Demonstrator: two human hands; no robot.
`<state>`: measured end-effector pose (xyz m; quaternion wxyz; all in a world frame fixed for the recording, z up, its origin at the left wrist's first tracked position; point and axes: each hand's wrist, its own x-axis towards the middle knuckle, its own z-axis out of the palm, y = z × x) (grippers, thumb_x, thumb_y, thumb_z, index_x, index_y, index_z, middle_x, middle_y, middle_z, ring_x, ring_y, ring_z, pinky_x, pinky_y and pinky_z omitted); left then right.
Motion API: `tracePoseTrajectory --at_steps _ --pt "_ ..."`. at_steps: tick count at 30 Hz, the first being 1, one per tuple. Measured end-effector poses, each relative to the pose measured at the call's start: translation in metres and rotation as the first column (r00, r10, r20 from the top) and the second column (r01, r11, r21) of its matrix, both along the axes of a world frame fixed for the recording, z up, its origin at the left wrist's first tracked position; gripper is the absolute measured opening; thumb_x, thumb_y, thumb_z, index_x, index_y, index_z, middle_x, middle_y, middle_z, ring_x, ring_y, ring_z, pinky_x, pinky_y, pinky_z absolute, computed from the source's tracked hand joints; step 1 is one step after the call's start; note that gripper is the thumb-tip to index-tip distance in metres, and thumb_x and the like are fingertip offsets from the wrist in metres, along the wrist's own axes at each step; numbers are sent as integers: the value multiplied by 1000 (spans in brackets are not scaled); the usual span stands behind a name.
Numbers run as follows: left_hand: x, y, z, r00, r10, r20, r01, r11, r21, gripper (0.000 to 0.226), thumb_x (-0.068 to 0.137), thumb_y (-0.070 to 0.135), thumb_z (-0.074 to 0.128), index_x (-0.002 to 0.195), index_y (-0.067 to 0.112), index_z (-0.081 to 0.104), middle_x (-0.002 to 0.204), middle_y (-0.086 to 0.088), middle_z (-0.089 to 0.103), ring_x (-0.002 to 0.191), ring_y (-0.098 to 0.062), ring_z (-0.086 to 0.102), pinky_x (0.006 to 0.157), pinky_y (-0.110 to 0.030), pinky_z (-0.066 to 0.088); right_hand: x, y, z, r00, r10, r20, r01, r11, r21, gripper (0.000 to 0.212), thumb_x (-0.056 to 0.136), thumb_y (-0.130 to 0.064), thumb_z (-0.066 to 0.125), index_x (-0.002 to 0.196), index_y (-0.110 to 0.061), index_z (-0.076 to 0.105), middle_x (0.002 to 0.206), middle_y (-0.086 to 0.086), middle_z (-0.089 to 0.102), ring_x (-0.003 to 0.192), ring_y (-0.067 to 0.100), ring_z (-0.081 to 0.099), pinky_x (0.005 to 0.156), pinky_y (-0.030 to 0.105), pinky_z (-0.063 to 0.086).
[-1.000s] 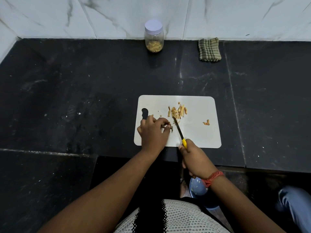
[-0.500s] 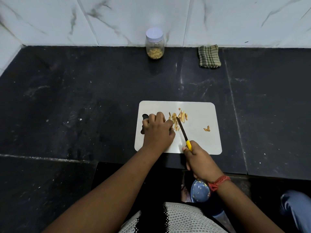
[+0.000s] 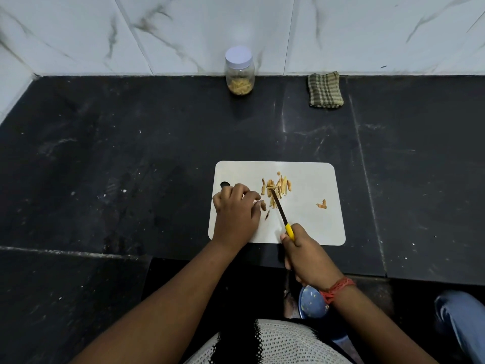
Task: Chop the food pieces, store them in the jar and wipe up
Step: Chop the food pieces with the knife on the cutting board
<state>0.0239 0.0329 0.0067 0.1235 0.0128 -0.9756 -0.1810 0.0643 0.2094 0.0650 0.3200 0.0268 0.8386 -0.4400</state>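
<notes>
A white cutting board (image 3: pixel 315 227) lies on the black counter. A heap of tan chopped food pieces (image 3: pixel 278 186) sits near its middle, and a lone piece (image 3: pixel 322 204) lies to the right. My left hand (image 3: pixel 236 211) rests on the board's left side, its fingertips pinching a small food piece (image 3: pixel 263 205). My right hand (image 3: pixel 307 254) grips a yellow-handled knife (image 3: pixel 280 209) whose blade tip reaches the heap. A lidded jar (image 3: pixel 239 70) holding some pieces stands by the back wall.
A folded checked cloth (image 3: pixel 325 90) lies at the back wall, right of the jar. A blue bowl (image 3: pixel 311 302) sits below the counter edge under my right wrist. Someone's blue-trousered knee (image 3: pixel 462 319) shows at lower right.
My left hand slid back left off the heap and now pinches a small piece at the board's left. The knife stays angled toward the heap. The camera view shifted slightly.
</notes>
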Motion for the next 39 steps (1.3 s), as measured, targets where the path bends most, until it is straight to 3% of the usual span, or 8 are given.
tracePoseTrajectory --at_steps 7,11,13,25,33,39 --pt "10 1 -8 999 36 20 -38 994 104 9 88 28 71 96 29 72 100 6 56 101 -16 41 89 -33 21 2 -3 -11 994 76 -78 -72 996 59 19 105 -35 35 96 -18 39 62 7 59 33 5 45 40 23 38" --pt "7 6 -7 991 103 90 -117 979 168 14 87 34 71 100 32 73 98 7 53 101 -19 44 87 -35 24 4 -4 -20 979 144 -143 -121 980 157 17 104 -37 35 96 -22 37 67 6 60 59 25 59 58 41 48" --pt "5 7 -6 987 107 120 -127 975 180 18 87 36 70 104 33 73 99 7 53 102 -20 45 87 -35 23 4 -5 -20 977 154 -146 -129 978 166 18 104 -38 35 96 -22 36 68 5 59 63 27 59 61 42 47" --pt "-3 9 2 976 121 180 -137 988 78 16 86 42 66 99 34 70 101 7 52 102 -20 43 85 -36 27 4 -6 -21 973 162 -166 -128 972 196 17 104 -35 36 95 -20 35 75 6 59 70 31 59 66 44 50" --pt "0 11 7 968 125 220 -157 979 134 16 92 28 60 105 30 70 108 5 52 109 -18 40 87 -32 19 3 -9 -20 959 206 -195 -156 957 245 18 104 -37 34 99 -19 36 73 2 56 66 25 57 59 38 44" --pt "-3 10 9 947 139 289 -198 963 183 16 94 31 60 105 32 71 110 8 52 112 -17 38 88 -31 19 1 -12 -22 957 217 -191 -167 955 245 19 104 -36 34 99 -18 37 71 3 57 62 25 58 58 38 46"
